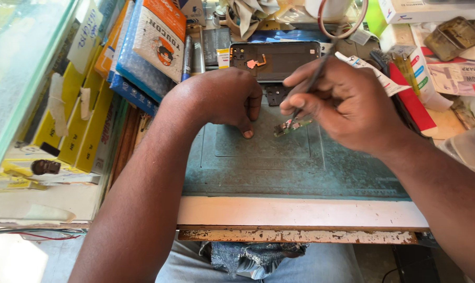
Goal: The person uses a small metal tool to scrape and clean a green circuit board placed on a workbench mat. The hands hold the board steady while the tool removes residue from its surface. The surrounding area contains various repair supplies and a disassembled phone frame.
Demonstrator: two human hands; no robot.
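- Two hands are working over the bench: left hand (pixel 222 99) and right hand (pixel 342 105).
- One small circuit board (pixel 291 126) is lying on one green work mat (pixel 279 162).
- One tweezers (pixel 313 78) is being gripped.
- One open phone back (pixel 275 59) is lying beyond.

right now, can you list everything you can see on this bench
work mat: one, grey-green, centre of bench
small circuit board: one, green, on mat under the tool tip
phone back cover: one, dark, behind the mat
thin tool: one, dark, in right hand
yellow boxes: several, stacked at left
padded packets: a few, blue and orange, upper left
glass panel: one, far left
left hand: fingertips pressed on mat
right hand: gripping thin tool
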